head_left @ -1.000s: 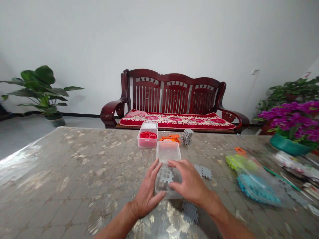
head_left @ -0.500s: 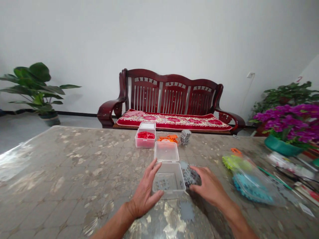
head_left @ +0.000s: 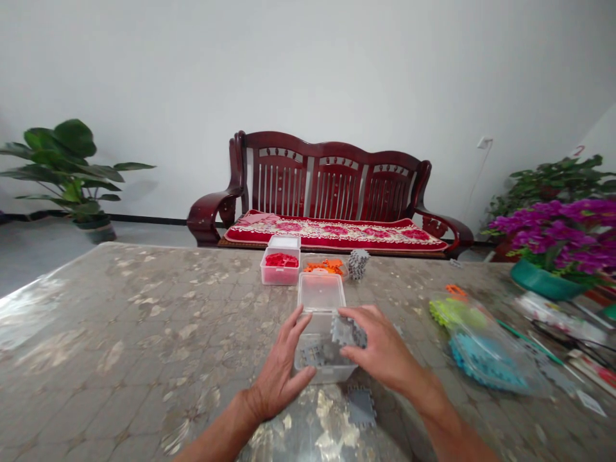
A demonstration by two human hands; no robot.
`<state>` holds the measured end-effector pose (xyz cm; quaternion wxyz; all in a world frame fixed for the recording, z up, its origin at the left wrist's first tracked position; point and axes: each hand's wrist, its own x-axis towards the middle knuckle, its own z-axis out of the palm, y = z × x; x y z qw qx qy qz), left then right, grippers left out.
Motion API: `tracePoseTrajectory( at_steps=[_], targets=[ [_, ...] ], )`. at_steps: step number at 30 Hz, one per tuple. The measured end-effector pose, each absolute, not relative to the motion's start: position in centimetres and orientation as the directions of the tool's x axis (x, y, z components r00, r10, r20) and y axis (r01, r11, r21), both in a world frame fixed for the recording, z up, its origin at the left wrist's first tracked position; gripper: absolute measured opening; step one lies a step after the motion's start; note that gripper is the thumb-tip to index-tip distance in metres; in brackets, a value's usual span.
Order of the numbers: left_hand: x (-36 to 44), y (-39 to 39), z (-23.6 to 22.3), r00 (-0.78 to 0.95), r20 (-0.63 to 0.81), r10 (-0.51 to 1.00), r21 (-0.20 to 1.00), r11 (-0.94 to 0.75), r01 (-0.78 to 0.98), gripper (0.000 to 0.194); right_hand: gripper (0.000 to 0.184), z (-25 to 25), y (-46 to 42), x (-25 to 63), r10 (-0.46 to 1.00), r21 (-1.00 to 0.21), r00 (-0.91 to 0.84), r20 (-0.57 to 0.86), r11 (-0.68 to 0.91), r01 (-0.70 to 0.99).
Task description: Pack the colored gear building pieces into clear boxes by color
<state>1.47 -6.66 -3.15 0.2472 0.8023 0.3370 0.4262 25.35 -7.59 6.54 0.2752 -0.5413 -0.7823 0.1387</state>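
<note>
My right hand [head_left: 382, 346] is closed on a stack of grey notched plastic tiles [head_left: 344, 330], held over the right side of a clear plastic box [head_left: 330, 371]. At the box's left side is my left hand [head_left: 279, 369], its fingers spread and the thumb by the front corner. A few grey pieces [head_left: 312, 353] show on the box's floor. Its lid [head_left: 321, 292] is folded back, away from me. One flat grey tile [head_left: 360, 406] lies on the table in front of the box. My right hand hides part of the box's right wall.
Behind stand a box of red pieces [head_left: 282, 260], a container of orange pieces [head_left: 325, 266] and another grey tile stack [head_left: 359, 264]. To the right lies a clear bag with blue pieces [head_left: 484, 362] and yellow-green ones, near a potted purple flower [head_left: 553, 240]. A patterned cloth [head_left: 144, 359] covers the table.
My right hand has moved left, carrying the grey tile stack from beside the box to above its right side. The left hand has stayed in place.
</note>
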Motion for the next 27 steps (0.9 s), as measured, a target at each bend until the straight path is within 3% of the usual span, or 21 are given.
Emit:
tracePoseTrajectory(
  at_steps=[3,7,11,17,23,27],
  targets=[
    [1.5,-6.7,-3.2,0.413,0.516,0.750,0.686,-0.651,0.326,0.073,0.062,6.0,-6.8,24.7,0.900,-0.505,-0.324,0.290,0.432,0.747],
    [1.5,-6.7,-3.1,0.424,0.505,0.751,0.690,-0.647,0.324,0.073,0.052,4.3,-6.5,27.4,0.935,-0.527,-0.170,0.311,0.318,0.788],
    [1.5,-6.7,-3.1,0.423,0.502,0.754,0.696,-0.643,0.320,0.073,0.056,3.1,-7.3,30.5,0.980,-0.471,-0.093,0.174,0.166,0.866],
    [1.5,-6.6,-3.3,0.424,0.497,0.757,0.702,-0.638,0.317,0.072,0.065,2.7,-8.2,30.7,0.996,-0.327,-0.074,0.040,0.083,0.941],
    [1.4,-6.6,-3.3,0.418,0.505,0.755,0.702,-0.641,0.310,0.073,0.060,4.0,-8.3,30.6,0.994,-0.327,-0.008,0.113,0.045,0.944],
    [1.5,-6.6,-3.3,0.417,0.506,0.755,0.702,-0.641,0.310,0.073,0.056,5.5,-8.5,29.7,0.979,-0.430,0.033,0.204,0.059,0.901]
  ],
)
